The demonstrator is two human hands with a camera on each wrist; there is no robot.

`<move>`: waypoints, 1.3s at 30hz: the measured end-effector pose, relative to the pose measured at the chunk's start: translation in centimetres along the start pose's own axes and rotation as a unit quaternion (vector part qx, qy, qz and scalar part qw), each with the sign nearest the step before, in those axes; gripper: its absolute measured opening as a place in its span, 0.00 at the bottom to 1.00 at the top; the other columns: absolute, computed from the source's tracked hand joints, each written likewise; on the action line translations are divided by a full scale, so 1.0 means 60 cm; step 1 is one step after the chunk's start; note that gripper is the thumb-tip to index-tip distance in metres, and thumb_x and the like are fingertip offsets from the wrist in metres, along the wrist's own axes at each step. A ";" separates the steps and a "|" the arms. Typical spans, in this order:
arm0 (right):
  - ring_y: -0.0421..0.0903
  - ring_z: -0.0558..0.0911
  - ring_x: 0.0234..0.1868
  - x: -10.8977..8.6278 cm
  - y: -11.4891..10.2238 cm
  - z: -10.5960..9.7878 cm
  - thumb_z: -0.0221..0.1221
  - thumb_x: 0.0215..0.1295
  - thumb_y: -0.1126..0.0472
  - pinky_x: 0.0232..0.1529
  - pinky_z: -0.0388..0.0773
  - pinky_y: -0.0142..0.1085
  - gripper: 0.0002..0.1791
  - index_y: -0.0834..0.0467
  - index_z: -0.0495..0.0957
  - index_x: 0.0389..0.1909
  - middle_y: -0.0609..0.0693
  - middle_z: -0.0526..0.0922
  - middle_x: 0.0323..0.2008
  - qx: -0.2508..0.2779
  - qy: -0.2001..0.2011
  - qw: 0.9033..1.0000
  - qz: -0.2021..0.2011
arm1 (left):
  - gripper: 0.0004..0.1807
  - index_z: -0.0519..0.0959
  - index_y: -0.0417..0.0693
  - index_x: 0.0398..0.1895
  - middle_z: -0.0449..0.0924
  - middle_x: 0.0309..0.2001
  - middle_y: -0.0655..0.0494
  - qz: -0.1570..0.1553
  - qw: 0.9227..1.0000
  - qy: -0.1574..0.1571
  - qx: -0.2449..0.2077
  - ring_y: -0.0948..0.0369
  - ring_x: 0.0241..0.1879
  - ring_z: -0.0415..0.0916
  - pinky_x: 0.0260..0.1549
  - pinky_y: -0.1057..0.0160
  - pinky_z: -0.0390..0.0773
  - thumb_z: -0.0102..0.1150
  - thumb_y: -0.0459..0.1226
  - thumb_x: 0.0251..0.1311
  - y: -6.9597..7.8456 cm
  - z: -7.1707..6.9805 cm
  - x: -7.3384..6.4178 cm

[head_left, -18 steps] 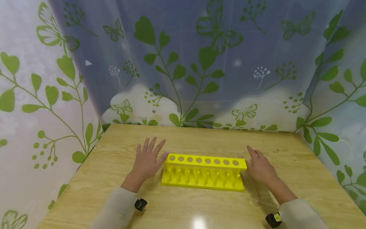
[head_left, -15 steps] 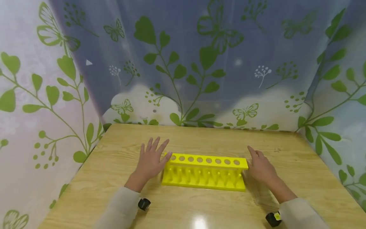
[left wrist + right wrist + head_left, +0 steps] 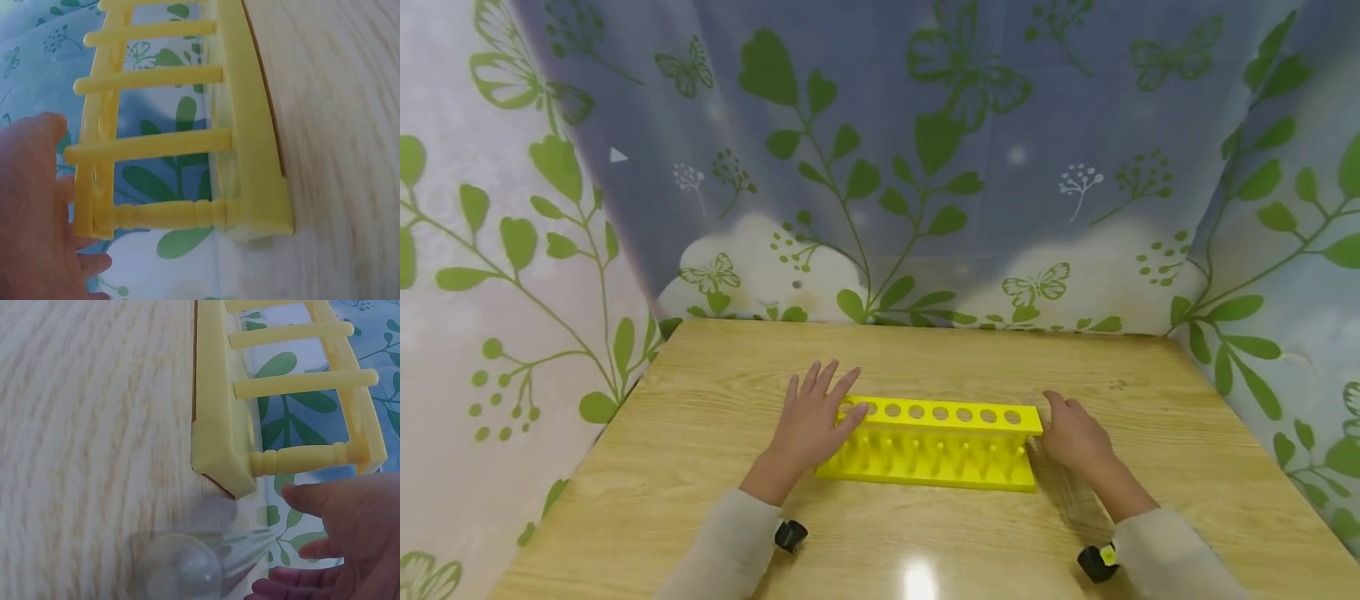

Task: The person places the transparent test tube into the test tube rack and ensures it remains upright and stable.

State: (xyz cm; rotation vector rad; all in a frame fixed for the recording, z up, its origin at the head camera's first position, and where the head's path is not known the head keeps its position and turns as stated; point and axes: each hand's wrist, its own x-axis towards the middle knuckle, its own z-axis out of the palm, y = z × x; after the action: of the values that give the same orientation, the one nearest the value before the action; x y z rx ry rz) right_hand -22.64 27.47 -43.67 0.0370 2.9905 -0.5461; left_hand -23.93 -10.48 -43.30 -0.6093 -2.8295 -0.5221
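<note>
A yellow test tube rack [image 3: 925,479] stands on the wooden table, its top bar pierced by a row of round holes above upright pegs. My left hand [image 3: 808,425] is at its left end, fingers spread and thumb over the top bar. In the left wrist view the thumb [image 3: 47,134] is beside that bar; contact is unclear. My right hand [image 3: 1078,433] hovers by the rack's right end, fingers loosely extended and holding nothing. In the right wrist view, a small gap separates its thumb [image 3: 303,497] from the end post. Clear tube-like glassware [image 3: 181,572] lies below this hand.
The wooden table [image 3: 700,375] reaches back to a patterned curtain [image 3: 880,167] with green leaves and butterflies. Similar fabric hangs at both sides. Black wrist cameras are strapped below the sleeves. In the head view the clear glassware [image 3: 1078,500] is faint beside the rack.
My left hand has moved rightward, bringing its thumb further over the rack's top bar. My right hand stays by the right end. The head view has shifted slightly; the rack appears still.
</note>
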 end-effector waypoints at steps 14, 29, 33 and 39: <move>0.70 0.74 0.52 0.004 0.001 0.016 0.57 0.67 0.61 0.46 0.75 0.59 0.34 0.73 0.56 0.68 0.76 0.67 0.59 -0.011 -0.016 0.999 0.034 | 0.33 0.61 0.57 0.74 0.57 0.73 0.43 0.007 1.000 -0.013 -0.001 0.43 0.74 0.46 0.69 0.35 0.41 0.41 0.59 0.71 0.019 0.004 -0.003; 0.57 0.81 0.38 0.006 0.008 0.026 0.61 0.66 0.56 0.32 0.78 0.48 0.31 0.73 0.67 0.61 0.66 0.80 0.45 -0.001 -0.030 0.998 0.047 | 0.31 0.67 0.53 0.70 0.65 0.68 0.42 0.012 0.999 -0.022 0.027 0.42 0.71 0.53 0.68 0.37 0.47 0.43 0.58 0.70 0.021 0.012 -0.011; 0.58 0.81 0.40 0.008 0.007 0.024 0.59 0.67 0.58 0.35 0.78 0.49 0.28 0.73 0.68 0.61 0.68 0.79 0.48 -0.007 -0.027 0.998 0.050 | 0.30 0.69 0.53 0.68 0.67 0.66 0.43 0.018 0.999 -0.021 0.032 0.42 0.70 0.55 0.68 0.37 0.48 0.44 0.58 0.70 0.021 0.010 -0.009; 0.63 0.80 0.44 0.012 0.012 0.017 0.56 0.69 0.59 0.39 0.79 0.53 0.25 0.72 0.69 0.60 0.71 0.77 0.53 -0.004 -0.017 0.999 0.051 | 0.31 0.70 0.54 0.68 0.68 0.65 0.44 0.033 0.999 -0.015 0.036 0.42 0.70 0.56 0.68 0.38 0.49 0.43 0.60 0.70 0.020 0.016 0.007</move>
State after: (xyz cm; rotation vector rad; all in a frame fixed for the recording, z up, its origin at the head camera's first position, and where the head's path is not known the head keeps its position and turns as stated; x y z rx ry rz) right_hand -23.21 27.77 -44.97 0.1778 2.9368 -0.5181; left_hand -23.87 -8.92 -43.73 -0.6983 -2.8309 -0.4009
